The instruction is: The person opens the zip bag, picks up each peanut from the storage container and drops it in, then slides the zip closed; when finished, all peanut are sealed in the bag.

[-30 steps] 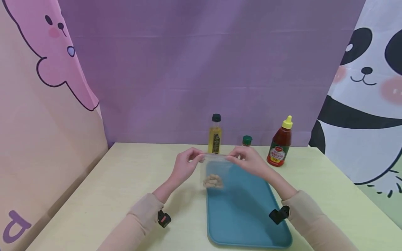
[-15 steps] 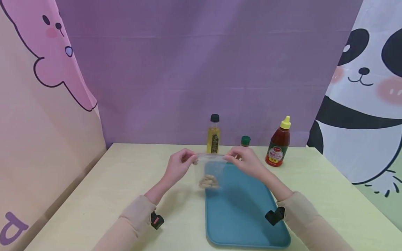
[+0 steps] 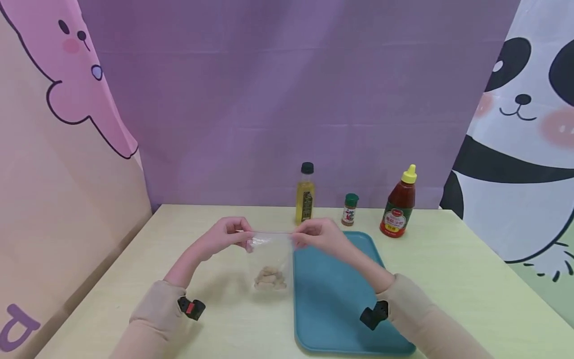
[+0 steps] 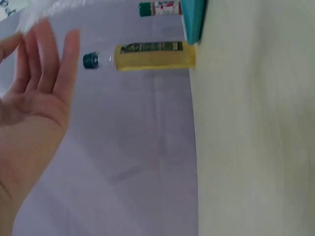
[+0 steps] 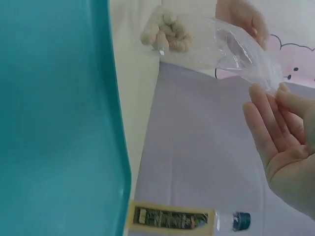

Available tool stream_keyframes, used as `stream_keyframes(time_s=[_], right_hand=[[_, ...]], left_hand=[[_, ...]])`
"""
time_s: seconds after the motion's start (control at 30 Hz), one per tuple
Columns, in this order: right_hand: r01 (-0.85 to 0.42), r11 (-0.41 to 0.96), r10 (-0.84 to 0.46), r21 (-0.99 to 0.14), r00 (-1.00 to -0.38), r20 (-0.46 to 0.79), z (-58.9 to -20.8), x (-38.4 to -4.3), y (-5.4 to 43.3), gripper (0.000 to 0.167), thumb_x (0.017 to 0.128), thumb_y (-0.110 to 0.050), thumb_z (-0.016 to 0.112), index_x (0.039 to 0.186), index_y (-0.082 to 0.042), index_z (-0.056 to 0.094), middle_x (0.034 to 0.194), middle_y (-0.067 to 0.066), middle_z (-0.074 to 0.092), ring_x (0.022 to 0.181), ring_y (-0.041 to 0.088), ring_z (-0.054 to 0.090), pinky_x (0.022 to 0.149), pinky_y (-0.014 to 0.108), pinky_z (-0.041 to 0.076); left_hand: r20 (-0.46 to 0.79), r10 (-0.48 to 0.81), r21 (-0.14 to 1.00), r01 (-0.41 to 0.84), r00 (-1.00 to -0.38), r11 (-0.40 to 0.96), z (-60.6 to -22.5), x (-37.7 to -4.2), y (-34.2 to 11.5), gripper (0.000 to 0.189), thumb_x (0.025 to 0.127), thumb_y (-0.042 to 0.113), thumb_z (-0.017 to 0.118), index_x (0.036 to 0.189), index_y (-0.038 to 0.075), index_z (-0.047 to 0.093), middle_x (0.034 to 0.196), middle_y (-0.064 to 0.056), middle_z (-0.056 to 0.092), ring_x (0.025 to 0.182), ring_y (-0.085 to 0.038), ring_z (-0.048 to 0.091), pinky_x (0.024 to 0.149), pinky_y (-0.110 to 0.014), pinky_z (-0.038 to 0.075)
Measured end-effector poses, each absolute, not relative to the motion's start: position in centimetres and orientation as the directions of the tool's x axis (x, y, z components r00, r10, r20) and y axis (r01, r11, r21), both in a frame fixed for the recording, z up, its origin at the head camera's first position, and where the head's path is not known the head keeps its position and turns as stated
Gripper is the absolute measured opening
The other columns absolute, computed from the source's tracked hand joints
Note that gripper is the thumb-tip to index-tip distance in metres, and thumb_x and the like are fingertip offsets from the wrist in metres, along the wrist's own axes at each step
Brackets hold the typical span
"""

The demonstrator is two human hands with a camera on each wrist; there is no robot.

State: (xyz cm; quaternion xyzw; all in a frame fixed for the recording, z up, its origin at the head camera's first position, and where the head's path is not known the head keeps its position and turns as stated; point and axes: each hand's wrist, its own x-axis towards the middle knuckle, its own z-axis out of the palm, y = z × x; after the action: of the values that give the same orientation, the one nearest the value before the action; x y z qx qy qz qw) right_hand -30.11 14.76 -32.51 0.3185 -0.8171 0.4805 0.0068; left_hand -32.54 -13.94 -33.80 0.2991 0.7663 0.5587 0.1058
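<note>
A clear plastic bag [image 3: 271, 254] hangs between the two hands, its top edge stretched level. Pale beige lumpy pieces [image 5: 167, 37] lie gathered in its bottom. My left hand [image 3: 224, 234] pinches the top left corner; in the left wrist view, the palm of the left hand [image 4: 37, 108] shows with the other fingers extended. At the top right corner, my right hand [image 3: 320, 235] pinches the bag between thumb and forefinger. The bag is over the table, just left of the blue tray [image 3: 345, 304], and my right forearm crosses above the tray.
Behind the tray stand a yellow oil bottle [image 3: 305, 197] with a dark cap, a small green-capped jar [image 3: 349, 212] and a ketchup bottle [image 3: 399, 207] with a yellow nozzle. A purple cloth [image 3: 224, 99] hangs at the back edge of the table [image 3: 179, 239].
Both hands have moved left and somewhat nearer with the bag, from over the tray's far left corner to the table beside it. The small jar is now uncovered.
</note>
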Motion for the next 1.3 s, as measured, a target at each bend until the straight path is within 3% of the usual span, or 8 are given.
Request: stream_keyframes(time_s=[0.17, 0.33, 0.53, 0.7, 0.83, 0.97, 1.17, 1.3], right_hand=[[-0.429, 0.315, -0.495, -0.847, -0.836, 0.239, -34.2, -31.3, 13.7, 0.019, 0.088, -0.016, 0.065, 0.097, 0.001, 0.067, 0.090, 0.022, 0.069, 0.075, 0.022, 0.068, 0.072, 0.042, 0.058], [-0.371, 0.389, -0.410, -0.843, -0.889, 0.202, -35.9, -33.0, 13.1, 0.018, 0.087, -0.017, 0.067, 0.095, -0.001, 0.070, 0.087, 0.021, 0.068, 0.072, 0.024, 0.065, 0.072, 0.048, 0.056], [-0.294, 0.481, -0.276, -0.826, -0.945, 0.175, -37.0, -34.4, 13.2, 0.017, 0.086, -0.015, 0.067, 0.097, -0.002, 0.069, 0.092, 0.013, 0.071, 0.077, 0.025, 0.067, 0.074, 0.043, 0.057], [-0.276, 0.496, -0.265, -0.823, -0.951, 0.159, -37.3, -34.6, 14.3, 0.020, 0.087, -0.014, 0.066, 0.101, 0.000, 0.068, 0.097, 0.014, 0.070, 0.082, 0.028, 0.068, 0.077, 0.041, 0.057], [-0.273, 0.504, -0.277, -0.819, -0.950, 0.146, -37.2, -34.4, 15.5, 0.024, 0.089, -0.017, 0.064, 0.105, 0.001, 0.067, 0.099, 0.018, 0.069, 0.082, 0.020, 0.067, 0.079, 0.042, 0.056], [-0.306, 0.522, -0.284, -0.796, -0.943, 0.176, -36.8, -34.3, 17.2, 0.025, 0.090, -0.019, 0.063, 0.107, -0.001, 0.067, 0.101, 0.020, 0.068, 0.085, 0.023, 0.066, 0.081, 0.043, 0.055], [-0.400, 0.575, -0.282, -0.714, -0.916, 0.286, -35.0, -33.4, 20.0, 0.026, 0.092, -0.023, 0.061, 0.109, -0.005, 0.067, 0.103, 0.013, 0.068, 0.093, 0.025, 0.064, 0.078, 0.033, 0.055], [-0.404, 0.592, -0.251, -0.697, -0.915, 0.317, -33.8, -32.8, 22.7, 0.034, 0.093, -0.029, 0.059, 0.115, -0.005, 0.063, 0.109, 0.014, 0.066, 0.099, 0.027, 0.063, 0.083, 0.040, 0.055]], left_hand=[[0.061, 0.553, 0.918, 0.264, -0.831, 0.296, -35.0, -33.2, -14.5, 0.036, 0.089, 0.025, 0.064, 0.102, -0.008, 0.058, 0.091, -0.008, 0.064, 0.075, -0.019, 0.068, 0.080, -0.035, 0.056], [0.049, 0.444, 0.897, 0.235, -0.895, 0.374, -37.2, -34.5, -13.9, 0.029, 0.090, 0.021, 0.063, 0.101, -0.005, 0.060, 0.091, -0.012, 0.063, 0.073, -0.016, 0.068, 0.074, -0.033, 0.058], [0.078, 0.285, 0.866, 0.207, -0.955, 0.456, -38.4, -35.6, -12.6, 0.017, 0.087, 0.013, 0.066, 0.095, -0.001, 0.063, 0.086, -0.011, 0.065, 0.066, -0.013, 0.065, 0.066, -0.032, 0.058], [0.093, 0.164, 0.839, 0.166, -0.982, 0.518, -38.9, -36.1, -12.2, 0.022, 0.087, 0.015, 0.066, 0.102, -0.001, 0.062, 0.097, -0.014, 0.065, 0.072, -0.017, 0.066, 0.066, -0.028, 0.055], [0.100, 0.129, 0.813, 0.156, -0.986, 0.560, -39.1, -36.3, -12.5, 0.023, 0.090, 0.018, 0.063, 0.104, 0.000, 0.061, 0.103, -0.016, 0.064, 0.079, -0.018, 0.064, 0.068, -0.029, 0.054], [0.126, 0.122, 0.801, 0.174, -0.984, 0.573, -38.8, -36.1, -12.8, 0.022, 0.092, 0.020, 0.060, 0.103, 0.001, 0.063, 0.101, -0.015, 0.065, 0.081, -0.020, 0.065, 0.068, -0.028, 0.053], [0.305, 0.074, 0.752, 0.288, -0.950, 0.593, -37.5, -34.8, -13.7, 0.021, 0.093, 0.020, 0.057, 0.098, 0.002, 0.067, 0.094, -0.013, 0.069, 0.085, -0.023, 0.064, 0.073, -0.033, 0.052], [0.453, 0.037, 0.703, 0.383, -0.891, 0.599, -36.3, -34.0, -14.9, 0.022, 0.094, 0.019, 0.056, 0.102, 0.002, 0.068, 0.096, -0.014, 0.069, 0.090, -0.026, 0.063, 0.081, -0.039, 0.052]])
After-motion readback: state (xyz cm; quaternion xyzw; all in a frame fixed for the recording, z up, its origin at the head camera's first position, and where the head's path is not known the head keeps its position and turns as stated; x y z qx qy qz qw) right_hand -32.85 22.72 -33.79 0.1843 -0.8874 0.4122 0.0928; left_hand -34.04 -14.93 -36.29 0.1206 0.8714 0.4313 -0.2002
